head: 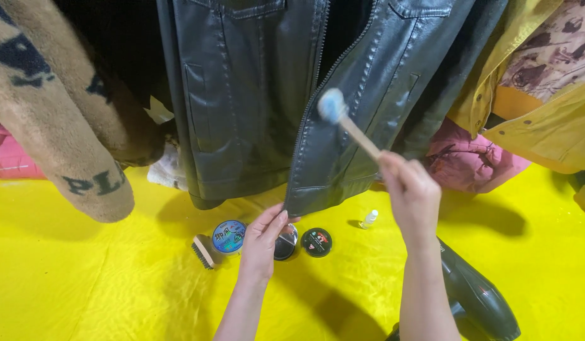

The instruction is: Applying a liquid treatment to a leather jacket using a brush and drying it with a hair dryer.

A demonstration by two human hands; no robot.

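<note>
Your right hand (411, 192) fisted around wooden dauber brush (349, 126); blue head touching black leather jacket (254, 95) by zipper, at 12 o'clock. Your left hand (262, 239) pinches jacket hem, thumb and fingers pressed together. Below left hand: blue tin (229, 236) at 9 o'clock, small bristle brush (203, 251) beyond, black tin (316, 242) at 3 o'clock, open tin half hidden. Small bottle (369, 218) near. Hair dryer (478, 297) beside right forearm at 4 o'clock. Fleece sleeve (59, 139) crowds 10 o'clock, yellow coat (545, 120) 2 o'clock. Yellow sheet (84, 284) open at 7 o'clock.
</note>
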